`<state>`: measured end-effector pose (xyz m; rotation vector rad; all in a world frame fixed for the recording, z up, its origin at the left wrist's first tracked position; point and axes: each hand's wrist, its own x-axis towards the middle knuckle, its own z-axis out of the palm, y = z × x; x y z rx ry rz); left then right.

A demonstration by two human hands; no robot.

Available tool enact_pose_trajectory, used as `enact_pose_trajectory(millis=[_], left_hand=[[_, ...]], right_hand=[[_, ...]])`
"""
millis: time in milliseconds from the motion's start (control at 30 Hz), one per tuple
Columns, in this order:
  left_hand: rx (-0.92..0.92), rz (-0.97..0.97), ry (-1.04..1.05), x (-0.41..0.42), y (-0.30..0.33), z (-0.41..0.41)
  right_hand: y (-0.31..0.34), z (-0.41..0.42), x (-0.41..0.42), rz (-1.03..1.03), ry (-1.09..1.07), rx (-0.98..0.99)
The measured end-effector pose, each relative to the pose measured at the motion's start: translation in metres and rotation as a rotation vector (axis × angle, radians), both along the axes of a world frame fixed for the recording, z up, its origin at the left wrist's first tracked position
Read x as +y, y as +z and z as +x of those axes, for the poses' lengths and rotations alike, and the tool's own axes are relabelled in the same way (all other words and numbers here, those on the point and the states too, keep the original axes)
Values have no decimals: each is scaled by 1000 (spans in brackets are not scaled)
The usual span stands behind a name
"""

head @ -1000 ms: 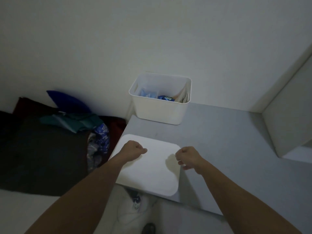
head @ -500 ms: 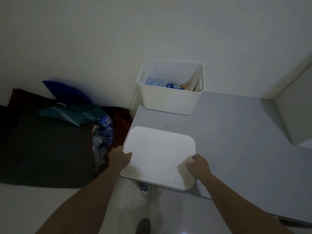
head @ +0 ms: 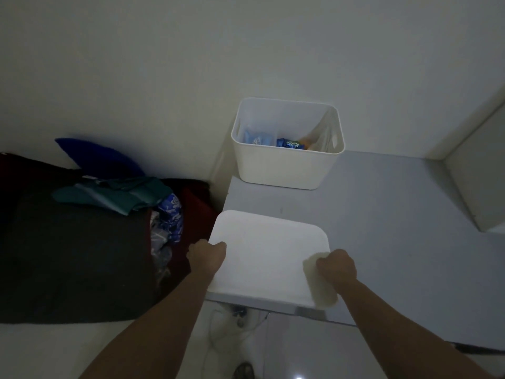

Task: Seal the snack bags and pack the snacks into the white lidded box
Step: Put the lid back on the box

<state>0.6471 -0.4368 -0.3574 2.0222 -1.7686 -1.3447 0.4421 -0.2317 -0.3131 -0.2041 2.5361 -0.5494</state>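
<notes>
1. My left hand [head: 208,254] is curled tight on the left edge of the white lid [head: 269,250].
2. The lid lies flat at the near left corner of the grey table [head: 396,231], a bit over the edge.
3. My right hand [head: 336,267] pinches the lid's right edge.
4. The white box [head: 287,168] stands open by the wall, apart from the lid.
5. Blue snack bags [head: 290,143] are inside it already.
6. I think packing is done. Only putting the lid on is left.

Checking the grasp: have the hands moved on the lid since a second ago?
Yes. Both hands, left and right, went from above the lid outward to its side edges.
</notes>
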Motion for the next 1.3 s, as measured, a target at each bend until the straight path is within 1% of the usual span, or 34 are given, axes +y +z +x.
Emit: enact_pose_trajectory(millis=[167, 267, 333, 433, 600, 767, 933, 1067, 1300], left_hand=[[168, -39, 76, -7, 54, -16], [226, -76, 127, -16, 78, -29], [285, -104, 100, -24, 94, -40], [372, -139, 71, -37, 119, -56], [489, -227, 7, -64, 156, -93], [494, -305, -18, -96, 179, -132], [463, -331, -69, -131, 194, -173], [434, -335, -103, -158, 191, -202], [315, -344, -124, -183, 179, -241]], right_hand=[[17, -14, -2, -111, -156, 46], [36, -23, -9, -209, -280, 151], [52, -29, -19, -299, -328, 213], [77, -43, -36, -409, -349, 279], [116, -81, -64, -491, -301, 353], [139, -126, -97, -508, -233, 386], [155, -168, -132, -490, -144, 354], [152, -202, -157, -477, -96, 327], [140, -248, -189, -482, -46, 281]])
